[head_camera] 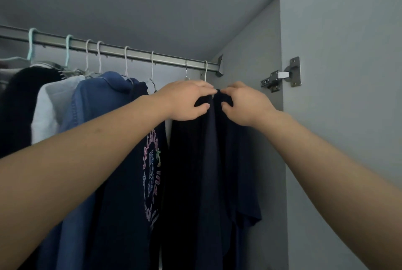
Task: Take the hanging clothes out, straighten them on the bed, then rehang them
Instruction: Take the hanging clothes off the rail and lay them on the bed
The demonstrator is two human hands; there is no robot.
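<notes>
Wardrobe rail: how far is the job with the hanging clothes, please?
Done: cannot tell; no bed is in view. In hand: the left hand and right hand both pinch the top of the dark navy garment, whose hanger hook is on the rail. Left: maybe the printed navy shirt, denim shirt, and others.

Head view, close, seemingly tilted upward

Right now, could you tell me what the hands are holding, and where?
Both hands, left and right, pinch the dark shirt at its top, by the hanger.
</notes>
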